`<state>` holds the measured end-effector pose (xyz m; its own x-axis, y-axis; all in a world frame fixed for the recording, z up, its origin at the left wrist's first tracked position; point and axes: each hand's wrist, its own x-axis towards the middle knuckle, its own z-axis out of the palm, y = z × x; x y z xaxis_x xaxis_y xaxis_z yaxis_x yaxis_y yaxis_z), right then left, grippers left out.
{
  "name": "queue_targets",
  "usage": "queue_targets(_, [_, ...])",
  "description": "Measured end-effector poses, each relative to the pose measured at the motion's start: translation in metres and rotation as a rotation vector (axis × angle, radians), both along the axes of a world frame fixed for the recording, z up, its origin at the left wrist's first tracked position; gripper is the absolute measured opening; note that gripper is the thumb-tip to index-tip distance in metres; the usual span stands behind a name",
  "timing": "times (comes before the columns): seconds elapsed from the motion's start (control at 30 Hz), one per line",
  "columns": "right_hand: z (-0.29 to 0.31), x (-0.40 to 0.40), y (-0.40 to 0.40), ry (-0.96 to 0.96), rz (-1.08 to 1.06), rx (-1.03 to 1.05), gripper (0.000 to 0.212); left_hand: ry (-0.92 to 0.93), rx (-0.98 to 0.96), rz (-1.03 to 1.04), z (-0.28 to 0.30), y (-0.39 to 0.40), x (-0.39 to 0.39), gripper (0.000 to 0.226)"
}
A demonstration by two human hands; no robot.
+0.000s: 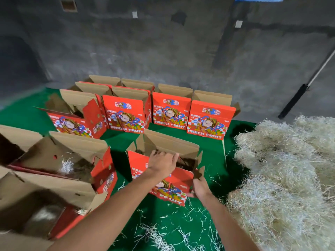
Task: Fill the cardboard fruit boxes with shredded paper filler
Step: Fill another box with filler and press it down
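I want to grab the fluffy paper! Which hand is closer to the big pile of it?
Right. The right hand holds the near box at its right corner, on the side facing the shredded paper pile. The left hand grips the box's top edge, farther away.

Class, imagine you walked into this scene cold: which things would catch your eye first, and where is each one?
First, the row of bright red fruit boxes standing open on the green floor covering by the grey wall. Next, the big pale heap of shredded paper on the right. Then the nearest box in the centre, with the left hand over its top edge and the right hand at its side.
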<state>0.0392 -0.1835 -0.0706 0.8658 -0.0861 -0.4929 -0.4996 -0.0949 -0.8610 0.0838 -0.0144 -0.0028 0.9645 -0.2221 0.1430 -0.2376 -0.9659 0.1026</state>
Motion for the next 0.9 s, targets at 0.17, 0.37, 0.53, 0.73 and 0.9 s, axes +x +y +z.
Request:
queue_targets(0.17, [-0.005,0.014,0.013,-0.002,0.041,-0.052,0.017,0.082,-0.037,0.061,0.0,0.017,0.005,0.073])
queue_targets(0.37, [-0.009,0.013,0.016,-0.005,0.075,-0.075,0.02,0.142,-0.04,0.061,0.002,0.021,-0.003,0.079])
queue_targets(0.53, [-0.012,0.005,0.029,-0.017,-0.035,-0.019,0.018,0.089,-0.046,0.071,0.005,0.029,-0.015,0.076])
queue_targets(0.73, [-0.02,0.007,0.047,-0.059,-0.19,-0.051,0.03,0.029,-0.043,-0.001,-0.001,0.028,-0.023,0.062])
queue_targets(0.9, [-0.019,0.023,0.06,-0.105,-0.16,-0.11,0.039,0.078,-0.079,-0.036,-0.006,0.023,-0.02,0.062])
